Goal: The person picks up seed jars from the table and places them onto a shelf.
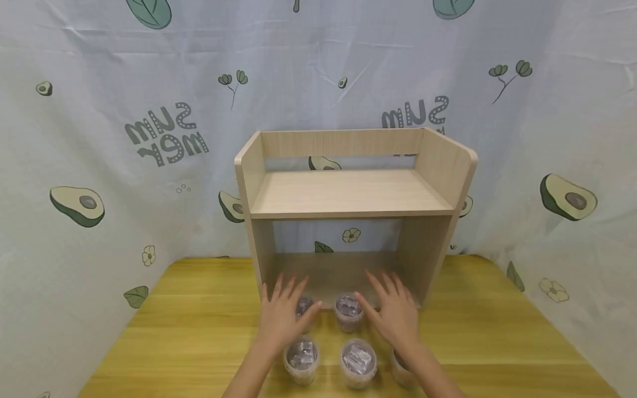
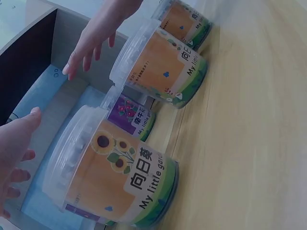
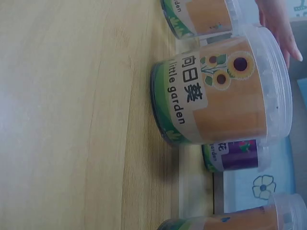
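Both hands reach out above small clear-rimmed tubs, fingers spread and nothing held. My left hand point(image 1: 282, 319) is over a rear tub point(image 1: 303, 305), partly hiding it. To the right, my right hand point(image 1: 397, 319) hovers beside another rear tub point(image 1: 349, 313), its thumb overlapping the rim in the head view. Nearer stand a front tub point(image 1: 301, 360) and a second one point(image 1: 358, 364); a third point(image 1: 401, 371) is partly covered by the right forearm. Front tubs carry orange sunflower labels point(image 2: 103, 167); a tub behind has a purple label point(image 2: 125, 112). Foil-like packets show inside.
A pale wooden two-tier shelf point(image 1: 348, 193) stands just behind the tubs, its lower compartment facing the hands. It rests on a yellow wood-grain table point(image 1: 199, 331). A printed cloth point(image 1: 99, 138) with avocados hangs around the back and sides.
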The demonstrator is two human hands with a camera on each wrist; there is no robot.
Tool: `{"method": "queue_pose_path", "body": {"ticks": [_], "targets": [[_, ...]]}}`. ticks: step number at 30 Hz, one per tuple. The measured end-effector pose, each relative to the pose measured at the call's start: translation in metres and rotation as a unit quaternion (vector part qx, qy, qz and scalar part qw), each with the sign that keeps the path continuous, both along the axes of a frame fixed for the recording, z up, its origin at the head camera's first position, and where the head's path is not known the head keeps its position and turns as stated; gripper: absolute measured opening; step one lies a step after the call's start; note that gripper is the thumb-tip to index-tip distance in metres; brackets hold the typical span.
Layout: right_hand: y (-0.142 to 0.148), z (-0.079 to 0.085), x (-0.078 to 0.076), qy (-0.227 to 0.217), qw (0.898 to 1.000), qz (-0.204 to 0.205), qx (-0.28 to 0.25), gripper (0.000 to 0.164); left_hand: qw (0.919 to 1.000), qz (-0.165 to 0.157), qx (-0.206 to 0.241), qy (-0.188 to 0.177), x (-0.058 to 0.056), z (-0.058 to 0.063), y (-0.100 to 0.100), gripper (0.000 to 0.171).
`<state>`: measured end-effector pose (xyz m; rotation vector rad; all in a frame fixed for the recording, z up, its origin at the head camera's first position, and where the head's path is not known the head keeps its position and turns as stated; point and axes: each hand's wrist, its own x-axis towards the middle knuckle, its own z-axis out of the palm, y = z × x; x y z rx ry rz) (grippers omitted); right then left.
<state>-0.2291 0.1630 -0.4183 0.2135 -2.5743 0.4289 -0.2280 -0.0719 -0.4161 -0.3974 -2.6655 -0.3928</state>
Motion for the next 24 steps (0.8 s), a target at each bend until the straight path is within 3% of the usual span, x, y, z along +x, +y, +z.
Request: {"method": "queue_pose_path", "body": {"ticks": [6, 11, 14, 19, 24], "targets": [[0.011, -0.001, -0.003, 0.063, 0.997, 0.018, -0.052, 0.056, 0.9999, -0.013, -0.002, 0.007, 0.005, 0.003, -0.001, 0.066], [0.023, -0.002, -0.004, 0.125, 0.984, 0.031, -0.125, 0.042, 0.9953, -0.045, 0.009, 0.085, 0.014, 0.005, -0.002, 0.059], [0.03, -0.003, -0.005, 0.126, 0.978, 0.029, -0.162, 0.036, 0.99, -0.062, 0.013, 0.126, 0.019, 0.004, -0.005, 0.051], [0.041, -0.006, -0.006, 0.115, 0.967, 0.011, -0.228, 0.029, 0.9886, -0.072, 0.012, 0.132, 0.026, 0.003, -0.007, 0.042], [0.048, -0.009, -0.008, 0.155, 0.955, -0.007, -0.252, 0.021, 0.9846, -0.073, 0.017, 0.158, 0.03, 0.001, -0.01, 0.035]]}}
